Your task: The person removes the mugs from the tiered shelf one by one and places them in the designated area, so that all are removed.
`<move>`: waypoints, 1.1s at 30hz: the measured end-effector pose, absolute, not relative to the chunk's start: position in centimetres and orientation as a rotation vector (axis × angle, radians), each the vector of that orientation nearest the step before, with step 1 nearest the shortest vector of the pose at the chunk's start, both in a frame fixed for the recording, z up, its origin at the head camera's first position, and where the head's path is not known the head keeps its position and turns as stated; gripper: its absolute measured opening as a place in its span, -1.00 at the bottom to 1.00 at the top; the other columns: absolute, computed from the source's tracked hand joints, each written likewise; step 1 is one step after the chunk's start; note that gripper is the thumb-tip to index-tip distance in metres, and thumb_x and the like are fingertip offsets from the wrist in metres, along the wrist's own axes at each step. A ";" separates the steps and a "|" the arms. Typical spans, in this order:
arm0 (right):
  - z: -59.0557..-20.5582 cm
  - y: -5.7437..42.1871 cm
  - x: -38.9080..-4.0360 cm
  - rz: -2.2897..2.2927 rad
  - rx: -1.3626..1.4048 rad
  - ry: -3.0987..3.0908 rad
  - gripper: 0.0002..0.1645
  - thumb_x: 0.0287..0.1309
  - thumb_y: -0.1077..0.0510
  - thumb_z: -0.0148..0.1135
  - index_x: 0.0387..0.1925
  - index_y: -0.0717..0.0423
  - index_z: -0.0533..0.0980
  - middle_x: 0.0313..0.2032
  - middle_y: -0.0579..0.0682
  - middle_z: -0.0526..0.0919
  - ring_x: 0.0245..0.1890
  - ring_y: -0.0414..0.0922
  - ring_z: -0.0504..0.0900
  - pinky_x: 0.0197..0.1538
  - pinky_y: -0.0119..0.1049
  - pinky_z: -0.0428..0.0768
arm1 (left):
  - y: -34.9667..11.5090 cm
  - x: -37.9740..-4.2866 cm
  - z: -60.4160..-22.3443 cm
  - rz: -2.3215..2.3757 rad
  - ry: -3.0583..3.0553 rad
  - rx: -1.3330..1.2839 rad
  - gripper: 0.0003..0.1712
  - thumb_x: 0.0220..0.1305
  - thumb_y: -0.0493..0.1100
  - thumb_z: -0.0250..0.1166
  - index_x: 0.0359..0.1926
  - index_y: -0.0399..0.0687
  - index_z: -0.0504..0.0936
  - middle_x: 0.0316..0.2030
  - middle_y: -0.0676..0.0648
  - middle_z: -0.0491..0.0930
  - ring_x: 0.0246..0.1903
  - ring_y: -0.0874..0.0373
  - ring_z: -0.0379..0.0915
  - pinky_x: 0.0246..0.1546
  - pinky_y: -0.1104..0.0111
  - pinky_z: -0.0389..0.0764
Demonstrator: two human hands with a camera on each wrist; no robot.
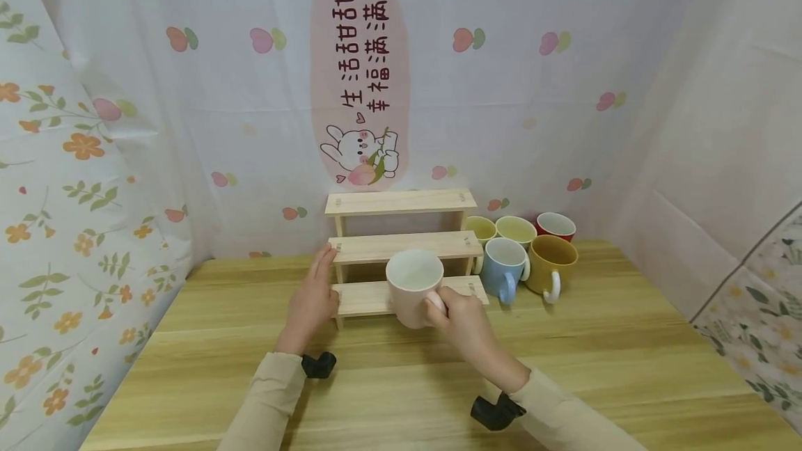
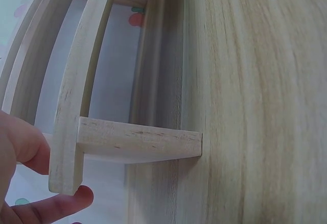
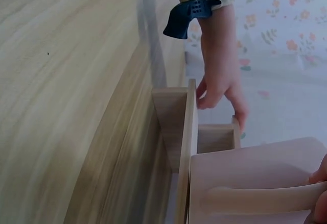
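A pale pink mug (image 1: 411,298) with a whitish inside is in front of the lowest step of a wooden three-step shelf (image 1: 401,248). My right hand (image 1: 464,322) grips the mug by its handle (image 3: 255,199). In the right wrist view the mug's base is close against the lowest board; whether it bears weight there I cannot tell. At the shelf's left end, my left hand (image 1: 311,301) touches the boards with fairly straight fingers. The left wrist view has its fingertips (image 2: 82,196) around one board's end.
Right of the shelf several mugs stand grouped: a light blue mug (image 1: 503,270), a mustard mug (image 1: 551,263), a red mug (image 1: 556,225) and two yellow ones, one a yellow mug (image 1: 516,230). A printed curtain (image 1: 250,124) hangs behind the wooden table (image 1: 207,360).
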State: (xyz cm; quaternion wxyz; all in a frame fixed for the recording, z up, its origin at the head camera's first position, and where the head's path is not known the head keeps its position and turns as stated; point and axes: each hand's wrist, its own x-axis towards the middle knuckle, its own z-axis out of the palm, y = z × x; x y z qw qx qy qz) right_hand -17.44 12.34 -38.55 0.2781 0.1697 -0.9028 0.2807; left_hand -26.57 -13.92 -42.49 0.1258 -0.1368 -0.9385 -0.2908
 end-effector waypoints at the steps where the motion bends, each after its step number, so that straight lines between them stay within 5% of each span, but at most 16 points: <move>1: -38.6 12.5 -17.3 0.759 0.447 -2.427 -0.68 0.01 0.26 0.33 -0.68 0.10 0.37 -0.76 -0.17 0.28 -0.69 -0.31 0.25 -0.64 -0.54 0.23 | -13.9 -26.6 -42.5 -0.848 -2.738 -0.399 -0.09 0.04 -0.47 0.10 0.45 -0.04 0.08 0.49 0.03 -0.03 -0.77 0.23 0.08 -0.77 0.43 0.18; 33: -39.8 22.5 -11.2 0.560 0.231 -2.416 -0.63 -0.11 0.32 0.39 -0.68 -0.01 0.34 -0.75 -0.27 0.20 -0.69 -0.40 0.14 -0.66 -0.52 0.16 | -13.8 -26.5 -42.4 -0.861 -2.737 -0.405 -0.10 0.07 -0.46 0.09 0.46 -0.03 0.06 0.49 0.02 -0.05 -0.78 0.21 0.10 -0.78 0.42 0.19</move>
